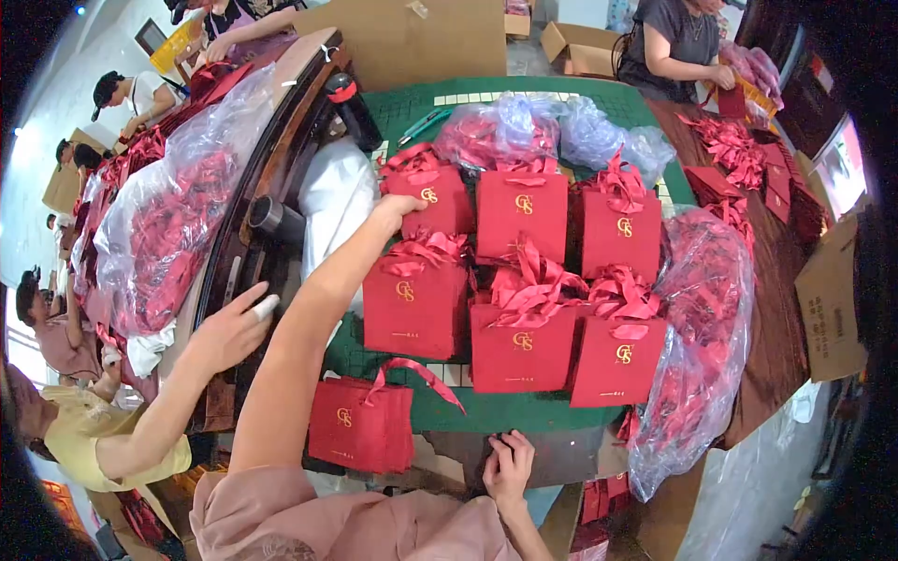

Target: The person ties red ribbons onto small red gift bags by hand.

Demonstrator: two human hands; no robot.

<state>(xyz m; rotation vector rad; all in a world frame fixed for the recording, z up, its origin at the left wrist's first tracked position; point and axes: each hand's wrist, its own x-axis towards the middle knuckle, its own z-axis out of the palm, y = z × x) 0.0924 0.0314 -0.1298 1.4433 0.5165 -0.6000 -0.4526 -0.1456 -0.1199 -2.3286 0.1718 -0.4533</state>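
Pink top [374,528] fills the bottom of the frame, and right above it is the right hand [510,463], loosely curled on the dark strip [561,458] below the mat, holding nothing I can see. The left arm runs up to the middle, where the left hand [404,208] grips the left side of the upper-left stack of red gift bags [441,208], thumb in front; other fingers are hidden, so can't tell how tight. Five more ribboned stacks [522,351] sit close by on the green mat [505,411], plus a smaller stack [360,425] lower left. I'd say the step in hand is getting hold of that upper-left stack. Shifting it would call for a firm pinch and keeping ribbons off its neighbours. Btw, the hand with a white-wrapped finger [234,332] at left is a co-worker's, touching no bags.
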